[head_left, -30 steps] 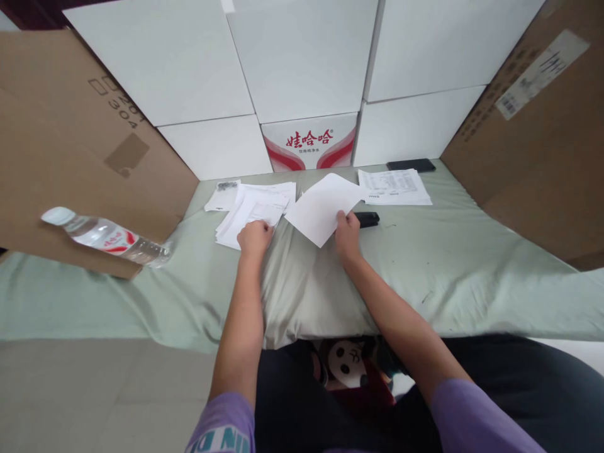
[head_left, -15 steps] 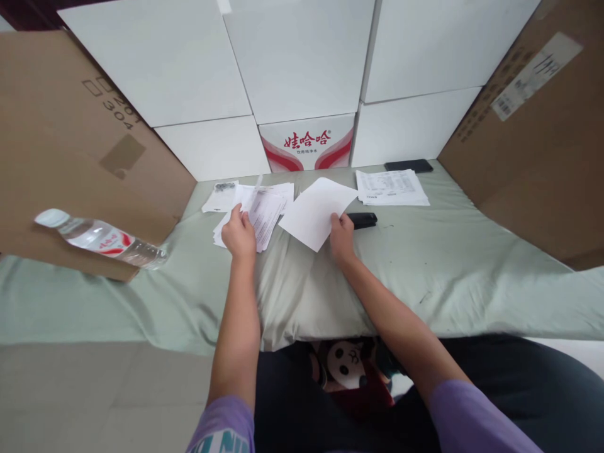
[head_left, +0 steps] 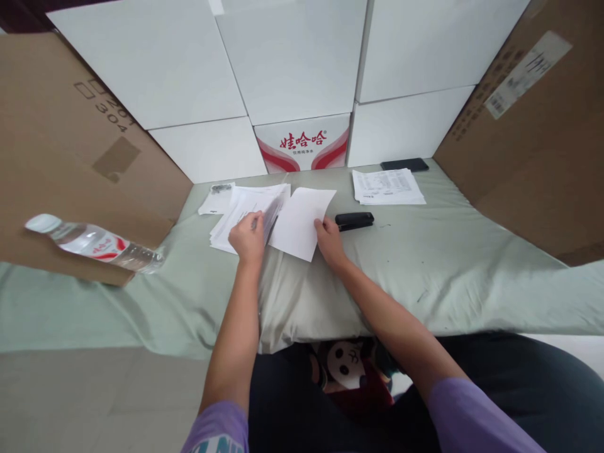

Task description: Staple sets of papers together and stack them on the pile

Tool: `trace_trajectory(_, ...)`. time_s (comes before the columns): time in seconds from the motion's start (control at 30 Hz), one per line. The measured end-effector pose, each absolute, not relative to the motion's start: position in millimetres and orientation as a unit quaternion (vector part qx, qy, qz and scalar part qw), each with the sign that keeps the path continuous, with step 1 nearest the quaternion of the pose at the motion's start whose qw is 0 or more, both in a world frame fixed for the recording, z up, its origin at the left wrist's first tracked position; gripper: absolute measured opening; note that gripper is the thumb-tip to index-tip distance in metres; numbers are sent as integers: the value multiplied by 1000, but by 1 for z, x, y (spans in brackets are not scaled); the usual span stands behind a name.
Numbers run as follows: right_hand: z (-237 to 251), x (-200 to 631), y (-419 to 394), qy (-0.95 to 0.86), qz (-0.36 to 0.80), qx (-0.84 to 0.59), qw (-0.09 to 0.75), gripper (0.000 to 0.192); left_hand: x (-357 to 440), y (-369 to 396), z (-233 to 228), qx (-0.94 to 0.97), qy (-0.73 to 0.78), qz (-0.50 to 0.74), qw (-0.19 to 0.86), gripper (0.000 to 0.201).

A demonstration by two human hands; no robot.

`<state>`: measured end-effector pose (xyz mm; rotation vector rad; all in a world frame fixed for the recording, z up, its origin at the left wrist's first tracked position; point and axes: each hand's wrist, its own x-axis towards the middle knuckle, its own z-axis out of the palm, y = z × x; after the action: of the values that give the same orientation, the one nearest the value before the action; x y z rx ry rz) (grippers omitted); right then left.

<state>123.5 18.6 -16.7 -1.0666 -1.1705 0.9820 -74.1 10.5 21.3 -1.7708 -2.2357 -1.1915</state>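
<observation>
White paper (head_left: 302, 223) slants up between the two hands, pinched at its right edge by the right hand (head_left: 329, 242); the left hand (head_left: 246, 238) grips a lifted page (head_left: 270, 211) above the pile (head_left: 231, 214). Just right of the right hand, the nearer one, the black stapler (head_left: 355, 220) lies towards the bench's (head_left: 453, 283) back edge, long axis roughly along it. Left fingertips are partly hidden; sheet counts are unclear.

Smooth matt paper sheet (head_left: 299, 220), wrinkled cloth (head_left: 472, 270).

White paper (head_left: 301, 221), black stapler (head_left: 353, 219)
</observation>
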Motion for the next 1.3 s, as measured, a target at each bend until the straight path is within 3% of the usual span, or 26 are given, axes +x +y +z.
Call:
trace_trajectory(0.2,-17,118,15,-505,463,-431,587,36,-26,1,8,-689,-659,-303,-8,33)
trace_trajectory(0.4,-15,122,20,-480,457,-395,636,40,-2,-9,2,-769,-547,-328,-45,36)
trace_trajectory(0.53,-12,129,24,-463,447,-405,650,39,-9,-9,11,-728,-533,-428,-59,36)
trace_trajectory(0.67,0,137,20,-473,449,-362,666,37,-28,8,11,-579,-581,-563,-106,60)
trace_trajectory(0.77,7,140,15,-491,452,-342,662,35,-37,23,1,-523,-556,-606,-223,47)
trace_trajectory(0.87,7,140,13,-503,452,-353,647,33,-35,29,-9,-504,-527,-628,-272,35)
trace_trajectory(1.3,9,148,24,-476,456,-364,658,35,-21,16,-3,-515,-515,-635,-256,43)
